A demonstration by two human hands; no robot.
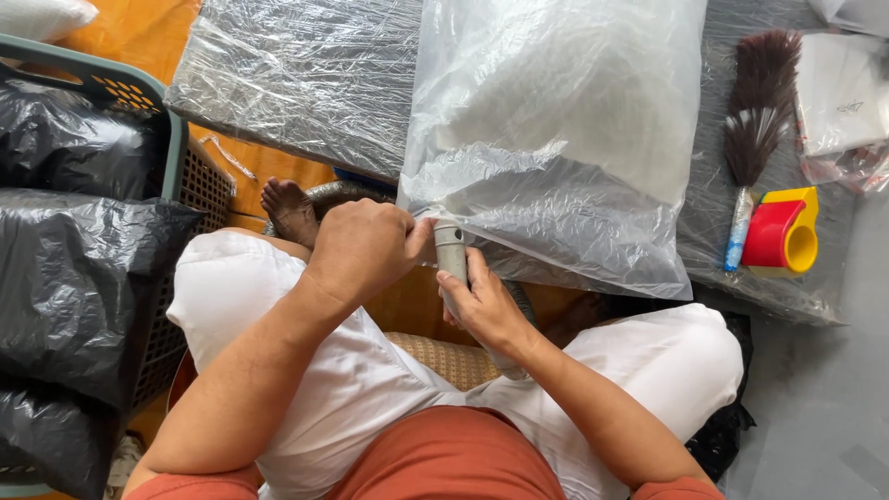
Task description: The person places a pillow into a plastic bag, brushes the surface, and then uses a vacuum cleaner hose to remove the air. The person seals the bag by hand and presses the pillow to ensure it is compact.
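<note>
While the left hand (363,248) pinches the clear plastic bag (556,139) at its mouth over the lap, the right hand (486,310) grips the grey nozzle (451,250) (hose hidden below); gathering the film snugly around the tip looks advisable.

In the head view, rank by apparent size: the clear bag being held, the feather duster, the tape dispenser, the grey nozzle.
1. Clear bag, by far the largest.
2. Feather duster.
3. Tape dispenser.
4. Grey nozzle, though the right hand hides part of it, so its rank against the dispenser is unsure.
</note>
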